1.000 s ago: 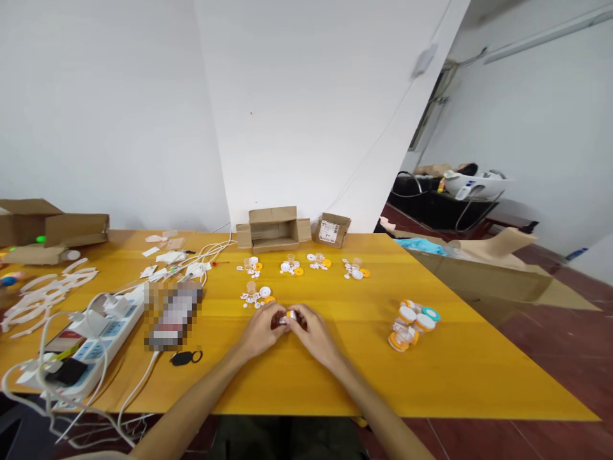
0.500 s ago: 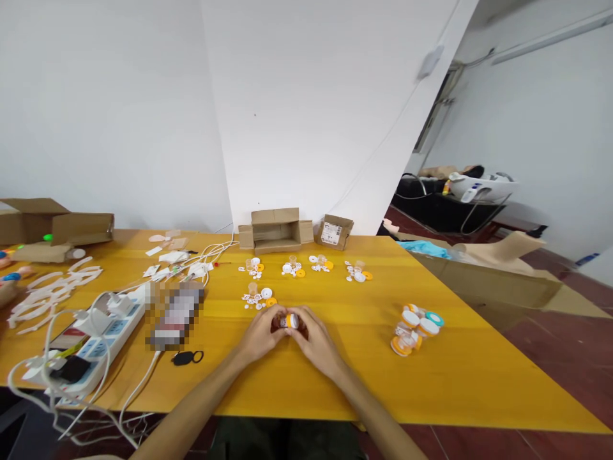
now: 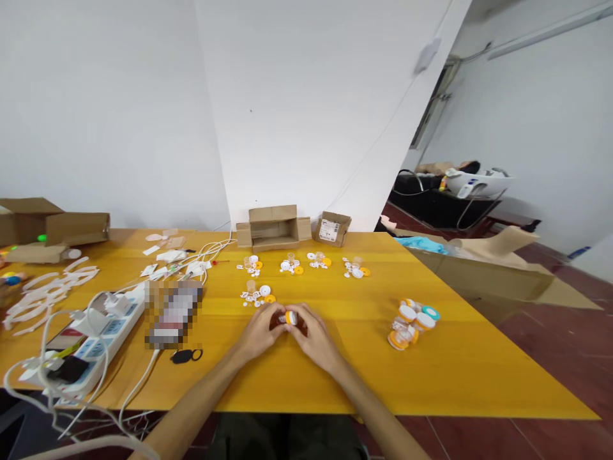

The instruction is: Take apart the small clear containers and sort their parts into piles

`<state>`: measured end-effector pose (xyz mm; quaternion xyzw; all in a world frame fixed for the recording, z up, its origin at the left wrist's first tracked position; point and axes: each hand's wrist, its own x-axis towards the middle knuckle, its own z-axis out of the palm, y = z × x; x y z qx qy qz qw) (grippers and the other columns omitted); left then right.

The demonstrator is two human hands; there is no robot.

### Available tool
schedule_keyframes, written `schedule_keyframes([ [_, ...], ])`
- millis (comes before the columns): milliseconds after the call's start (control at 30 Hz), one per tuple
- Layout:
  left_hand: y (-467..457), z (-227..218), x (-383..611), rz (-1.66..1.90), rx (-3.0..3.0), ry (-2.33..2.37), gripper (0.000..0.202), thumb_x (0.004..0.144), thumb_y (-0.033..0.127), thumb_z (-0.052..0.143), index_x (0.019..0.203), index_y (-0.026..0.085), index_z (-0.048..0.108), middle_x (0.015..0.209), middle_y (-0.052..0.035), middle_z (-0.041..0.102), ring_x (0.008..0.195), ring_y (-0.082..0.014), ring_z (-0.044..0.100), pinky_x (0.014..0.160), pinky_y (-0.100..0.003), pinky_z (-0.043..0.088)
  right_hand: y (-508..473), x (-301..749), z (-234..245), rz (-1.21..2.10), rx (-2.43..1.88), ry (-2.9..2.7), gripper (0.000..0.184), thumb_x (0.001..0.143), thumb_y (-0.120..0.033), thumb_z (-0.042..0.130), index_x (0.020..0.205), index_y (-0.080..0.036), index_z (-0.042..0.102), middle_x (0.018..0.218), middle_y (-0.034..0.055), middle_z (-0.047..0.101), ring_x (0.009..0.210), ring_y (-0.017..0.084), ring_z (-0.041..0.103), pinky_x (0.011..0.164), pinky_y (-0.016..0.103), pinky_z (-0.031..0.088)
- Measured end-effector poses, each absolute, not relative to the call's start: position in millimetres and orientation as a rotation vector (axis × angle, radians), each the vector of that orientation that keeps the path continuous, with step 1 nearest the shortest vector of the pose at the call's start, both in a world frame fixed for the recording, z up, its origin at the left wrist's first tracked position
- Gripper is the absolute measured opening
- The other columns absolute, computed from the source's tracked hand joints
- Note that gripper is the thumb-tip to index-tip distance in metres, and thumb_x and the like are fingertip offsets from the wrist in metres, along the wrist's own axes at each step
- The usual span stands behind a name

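Note:
Between my two hands, just above the table's front half, is a small clear jar with an orange and white cap (image 3: pixel 290 317). My left hand (image 3: pixel 261 331) is closed on its left side, and my right hand (image 3: pixel 313 335) grips the capped end from the right. The jar lies sideways, its clear body partly hidden by my fingers. Just beyond my left hand is a group of loose parts: a clear cup (image 3: pixel 251 287), a white disc (image 3: pixel 265 291), an orange ring (image 3: pixel 269 299) and several small white pieces.
Similar part groups lie farther back, near an open cardboard box (image 3: pixel 274 234) and a smaller box (image 3: pixel 331 229). Several capped jars (image 3: pixel 412 322) are stacked at right. On the left are a power strip (image 3: pixel 111 338), cables, a phone (image 3: pixel 176 313) and a black ring tag (image 3: pixel 184 356).
The jar has turned slightly between my fingers, so more of the white cap top shows. My hands stay in nearly the same place; the whole view has shifted a little.

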<state>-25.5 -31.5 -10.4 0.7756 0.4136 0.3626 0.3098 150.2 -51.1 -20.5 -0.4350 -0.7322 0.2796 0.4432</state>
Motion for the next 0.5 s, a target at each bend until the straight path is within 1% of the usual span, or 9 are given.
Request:
schedule_keyframes([
  [133, -30.9, -11.4, -26.0, 0.947, 2.059, 1.077, 0.010, 0.083, 0.019, 0.060, 0.092, 0.021, 0.063, 0.087, -0.0020, 0.066, 0.081, -0.0189, 0.060, 0.080, -0.032, 0.049, -48.9, 148.4, -26.6, 0.712, -1.114, -1.753, 0.030, 0.086, -0.029, 0.060, 0.115, -0.026, 0.061, 0.113, 0.0063, 0.068, 0.104, 0.024, 0.064, 0.093, 0.038, 0.051],
  [233, -31.4, -10.2, -25.2, 0.940, 2.061, 1.090, 0.007, 0.085, 0.022, 0.058, 0.091, 0.021, 0.063, 0.086, -0.0019, 0.065, 0.081, -0.0190, 0.060, 0.079, -0.032, 0.049, -47.9, 148.0, -28.6, 0.703, -1.200, -1.727, 0.025, 0.086, -0.032, 0.061, 0.110, -0.025, 0.063, 0.107, 0.0057, 0.070, 0.099, 0.024, 0.065, 0.090, 0.038, 0.051],
  [333, -32.0, -8.9, -24.7, 0.935, 2.051, 1.088, 0.009, 0.087, 0.028, 0.059, 0.093, 0.022, 0.063, 0.086, -0.0022, 0.066, 0.081, -0.0193, 0.060, 0.079, -0.032, 0.049, -48.9, 148.9, -26.7, 0.693, -1.177, -1.749, 0.019, 0.087, -0.031, 0.060, 0.104, -0.026, 0.065, 0.101, 0.0042, 0.070, 0.094, 0.023, 0.066, 0.087, 0.037, 0.052],
  [433, -32.0, -9.5, -25.2, 0.936, 2.042, 1.089, 0.012, 0.085, 0.026, 0.062, 0.096, 0.022, 0.064, 0.088, -0.0025, 0.066, 0.081, -0.0197, 0.061, 0.080, -0.032, 0.049, -50.1, 149.6, -24.2, 0.715, -1.085, -1.772, 0.019, 0.088, -0.027, 0.058, 0.105, -0.027, 0.065, 0.103, 0.0040, 0.069, 0.096, 0.022, 0.065, 0.087, 0.035, 0.052],
  [500, -31.8, -11.0, -25.9, 0.936, 2.043, 1.096, 0.012, 0.085, 0.024, 0.061, 0.096, 0.022, 0.064, 0.088, -0.0026, 0.067, 0.083, -0.0200, 0.061, 0.081, -0.033, 0.050, -50.1, 149.3, -23.9, 0.724, -1.059, -1.761, 0.022, 0.087, -0.028, 0.058, 0.108, -0.027, 0.064, 0.106, 0.0046, 0.069, 0.098, 0.022, 0.064, 0.089, 0.035, 0.051],
])
